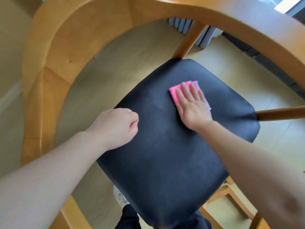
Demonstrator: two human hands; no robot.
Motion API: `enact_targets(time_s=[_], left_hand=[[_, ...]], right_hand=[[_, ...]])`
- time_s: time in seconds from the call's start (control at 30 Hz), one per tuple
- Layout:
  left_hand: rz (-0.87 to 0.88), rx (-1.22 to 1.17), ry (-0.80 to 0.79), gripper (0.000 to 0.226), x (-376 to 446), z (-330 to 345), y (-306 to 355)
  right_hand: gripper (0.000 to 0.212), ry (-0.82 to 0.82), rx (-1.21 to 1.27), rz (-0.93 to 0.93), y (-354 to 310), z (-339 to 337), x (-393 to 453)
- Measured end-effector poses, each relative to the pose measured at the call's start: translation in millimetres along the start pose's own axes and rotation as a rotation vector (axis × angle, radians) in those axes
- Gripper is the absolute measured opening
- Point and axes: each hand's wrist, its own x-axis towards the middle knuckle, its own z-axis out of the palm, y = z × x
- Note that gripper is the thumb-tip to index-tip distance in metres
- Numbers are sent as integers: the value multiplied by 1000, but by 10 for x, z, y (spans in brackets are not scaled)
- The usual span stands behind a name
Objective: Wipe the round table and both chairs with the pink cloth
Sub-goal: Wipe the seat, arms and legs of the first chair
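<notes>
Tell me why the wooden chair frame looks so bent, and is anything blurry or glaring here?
Head view: the wide-angle lens bows the wooden backrest into a big arc. Head view: the right hand and pink cloth look slightly soft, perhaps from motion. Head view: a window patch at top right is blown out white. Head view: the black seat shows only dull sheen.

No words, labels, brands, numbers or signs can be read anywhere in this view. The wood, the dark seat and the cloth all show plain surfaces.
</notes>
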Motion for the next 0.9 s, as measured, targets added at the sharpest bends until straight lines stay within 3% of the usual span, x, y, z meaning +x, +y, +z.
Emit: enact_targets(time_s=[0.2, 0.3, 0.5, 0.7, 0.9], left_hand=[[14, -10, -16, 20, -25, 27, -24], [6, -29, -14, 20, -71, 41, -39], [18, -18, -24, 19, -196, 26, -91], [-102, 28, -33, 33, -263, -23, -196], [-159, 8, -47, 36, -313, -26, -266]], right_hand=[[50, 54, 74, 415, 506, -170, 622], [49, 57, 97, 484, 519, -213, 705], [57, 21, 0, 389, 159, -102, 422], [58, -74, -71, -24, -462, 32, 167], [57, -89, -112, -156, -786, 14, 330]])
